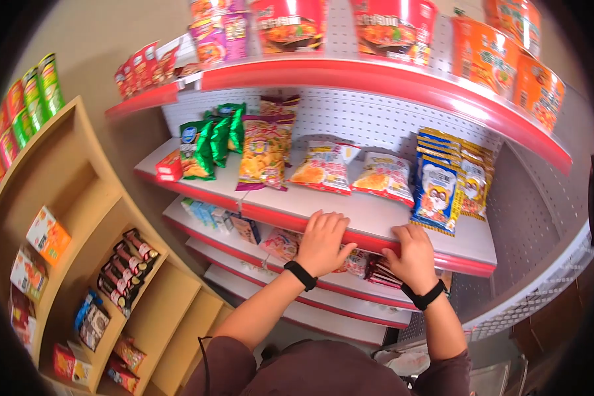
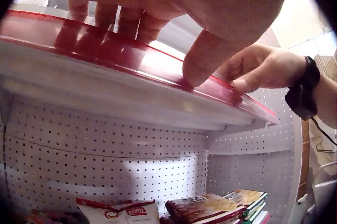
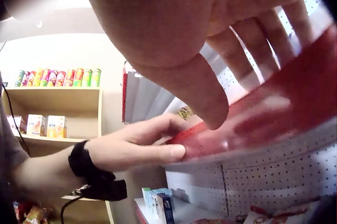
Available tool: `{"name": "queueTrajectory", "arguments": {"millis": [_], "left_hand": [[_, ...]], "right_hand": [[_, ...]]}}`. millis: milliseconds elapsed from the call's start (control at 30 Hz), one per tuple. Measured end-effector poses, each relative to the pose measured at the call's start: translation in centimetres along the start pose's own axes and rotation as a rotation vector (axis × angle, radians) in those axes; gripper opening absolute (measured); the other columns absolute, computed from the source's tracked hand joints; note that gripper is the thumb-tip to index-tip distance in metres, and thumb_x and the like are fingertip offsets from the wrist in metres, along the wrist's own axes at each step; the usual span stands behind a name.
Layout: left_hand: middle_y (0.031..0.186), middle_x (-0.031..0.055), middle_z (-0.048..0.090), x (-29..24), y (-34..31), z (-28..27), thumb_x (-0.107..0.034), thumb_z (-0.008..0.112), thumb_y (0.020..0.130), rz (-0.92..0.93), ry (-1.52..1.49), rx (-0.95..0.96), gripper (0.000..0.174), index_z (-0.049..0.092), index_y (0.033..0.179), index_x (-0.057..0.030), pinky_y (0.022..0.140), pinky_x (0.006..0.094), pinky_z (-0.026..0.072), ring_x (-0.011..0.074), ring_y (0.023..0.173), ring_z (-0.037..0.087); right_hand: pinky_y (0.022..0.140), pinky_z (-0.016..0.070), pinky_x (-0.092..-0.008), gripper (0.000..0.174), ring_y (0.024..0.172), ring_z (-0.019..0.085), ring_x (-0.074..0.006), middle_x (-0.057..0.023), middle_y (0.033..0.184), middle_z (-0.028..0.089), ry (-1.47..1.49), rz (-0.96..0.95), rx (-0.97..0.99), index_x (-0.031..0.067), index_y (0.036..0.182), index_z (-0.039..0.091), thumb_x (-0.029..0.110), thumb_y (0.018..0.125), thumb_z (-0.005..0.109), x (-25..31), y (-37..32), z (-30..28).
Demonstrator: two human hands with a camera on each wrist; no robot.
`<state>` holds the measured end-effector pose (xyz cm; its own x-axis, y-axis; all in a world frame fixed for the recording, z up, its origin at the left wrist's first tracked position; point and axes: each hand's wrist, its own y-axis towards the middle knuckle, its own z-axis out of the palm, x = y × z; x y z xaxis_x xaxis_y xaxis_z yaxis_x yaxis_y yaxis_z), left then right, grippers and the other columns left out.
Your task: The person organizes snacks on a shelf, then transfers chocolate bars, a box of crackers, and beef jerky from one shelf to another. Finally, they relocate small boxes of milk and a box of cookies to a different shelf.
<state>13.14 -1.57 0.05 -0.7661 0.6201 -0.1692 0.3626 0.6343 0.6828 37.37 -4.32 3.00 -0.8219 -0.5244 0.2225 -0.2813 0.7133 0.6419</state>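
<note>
Both hands are on the red front edge (image 1: pixel 369 244) of a white shelf (image 1: pixel 389 221). My left hand (image 1: pixel 322 243) lays its fingers over the shelf top, and its thumb presses the red strip (image 2: pixel 105 50). My right hand (image 1: pixel 412 256) grips the same edge a little to the right, fingers on top and thumb on the front. In the left wrist view my left hand (image 2: pixel 174 3) fills the top and my right hand (image 2: pixel 263 68) pinches the strip beyond it. In the right wrist view my right hand (image 3: pixel 174 29) wraps the strip (image 3: pixel 295 92), and my left hand (image 3: pixel 131 147) holds it lower down.
On the shelf behind the hands lie snack bags (image 1: pixel 323 168), blue packets (image 1: pixel 435 191), a yellow chip bag (image 1: pixel 263 152) and green bags (image 1: pixel 198 148). Noodle bowls (image 1: pixel 290 23) stand on the shelf above. Lower shelves hold packets (image 1: pixel 280 243). A wooden rack (image 1: pixel 79 198) stands at the left.
</note>
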Motion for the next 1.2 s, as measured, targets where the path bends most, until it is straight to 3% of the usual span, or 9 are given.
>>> {"name": "queueTrajectory", "arguments": {"millis": [300,400,533,667,767,867,900,1067,1200], "left_hand": [[0.119,0.0133,0.062,-2.7,-2.2,-5.6,-0.017,0.072,0.085,0.112,-0.172,-0.217,0.034,0.064,0.115,-0.0039,0.112,0.0521,0.0402,0.0314,0.118,0.058],[0.116,0.0121,0.061,-1.3,-7.6,-5.5,-0.013,0.071,0.085,0.045,-0.195,-0.125,0.031,0.064,0.114,-0.0046,0.111,0.0505,0.0409,0.0317,0.117,0.058],[0.118,0.0087,0.061,1.2,-20.7,-5.3,-0.016,0.067,0.088,-0.345,-0.008,0.127,0.026,0.063,0.114,-0.0101,0.107,0.0460,0.0415,0.0313,0.115,0.056],[0.112,0.0081,0.065,-1.7,-33.7,-9.0,-0.017,0.067,0.091,-0.744,0.183,0.128,0.019,0.067,0.109,-0.0112,0.095,0.0429,0.0484,0.0295,0.107,0.062],[0.109,0.0077,0.066,-4.5,-39.7,-10.9,-0.017,0.068,0.088,-1.003,0.269,0.128,0.017,0.068,0.104,-0.0114,0.088,0.0442,0.0510,0.0306,0.103,0.064],[0.108,0.0080,0.065,-5.4,-40.2,-11.1,-0.016,0.067,0.088,-1.098,0.276,0.107,0.017,0.068,0.104,-0.0106,0.091,0.0433,0.0509,0.0297,0.104,0.065],[0.108,0.0080,0.065,-5.1,-39.7,-10.9,-0.016,0.066,0.088,-1.110,0.271,0.096,0.017,0.069,0.104,-0.0103,0.092,0.0426,0.0507,0.0292,0.104,0.065],[0.112,0.0089,0.065,-3.6,-34.3,-9.0,-0.018,0.066,0.092,-0.926,0.170,-0.044,0.020,0.066,0.109,-0.0091,0.092,0.0443,0.0516,0.0313,0.105,0.064],[0.115,0.0086,0.064,-3.9,-33.9,-9.5,-0.020,0.066,0.094,-0.930,0.124,-0.057,0.021,0.066,0.112,-0.0089,0.093,0.0442,0.0516,0.0314,0.107,0.063]], "right_hand": [[0.094,0.0475,-0.0495,0.046,0.106,0.059,-0.0441,-0.0234,0.110,0.062,-0.006,0.009,0.015,0.0010,0.109,0.065,0.015,0.069,0.084,-0.5,-0.2,0.5],[0.097,0.0463,-0.0494,0.051,0.110,0.057,-0.0447,-0.0246,0.114,0.061,-0.071,-0.007,0.005,-0.0002,0.115,0.064,0.020,0.073,0.084,-1.0,-0.4,1.1],[0.098,0.0459,-0.0492,0.054,0.112,0.057,-0.0448,-0.0243,0.118,0.061,-0.084,0.053,0.007,-0.0005,0.118,0.063,0.024,0.075,0.084,-1.3,-0.2,1.8],[0.094,0.0483,-0.0450,0.042,0.105,0.061,-0.0430,-0.0231,0.108,0.064,0.093,0.109,-0.089,-0.0006,0.115,0.065,0.018,0.080,0.080,-2.0,-0.1,2.2],[0.098,0.0468,-0.0390,0.035,0.104,0.064,-0.0307,-0.0182,0.114,0.067,0.041,-0.003,-0.200,-0.0054,0.124,0.062,0.010,0.094,0.071,-1.7,0.5,2.3],[0.074,0.0601,-0.0383,0.025,0.086,0.069,-0.0301,-0.0207,0.099,0.071,0.316,-0.094,-0.184,-0.0080,0.105,0.070,0.013,0.093,0.076,6.6,1.6,0.0],[0.097,0.0466,-0.0381,0.025,0.102,0.064,-0.0304,-0.0162,0.108,0.067,0.508,-0.035,-0.094,-0.0057,0.116,0.063,0.008,0.095,0.068,3.3,0.6,3.9],[0.088,0.0482,-0.0400,0.018,0.096,0.063,-0.0339,-0.0174,0.098,0.065,0.679,-0.506,0.299,-0.0021,0.098,0.064,0.003,0.082,0.073,13.0,0.8,6.2],[0.084,0.0490,-0.0395,0.016,0.092,0.063,-0.0332,-0.0160,0.096,0.067,0.759,-0.450,0.454,-0.0006,0.095,0.066,0.004,0.081,0.074,14.4,0.2,8.5]]}}
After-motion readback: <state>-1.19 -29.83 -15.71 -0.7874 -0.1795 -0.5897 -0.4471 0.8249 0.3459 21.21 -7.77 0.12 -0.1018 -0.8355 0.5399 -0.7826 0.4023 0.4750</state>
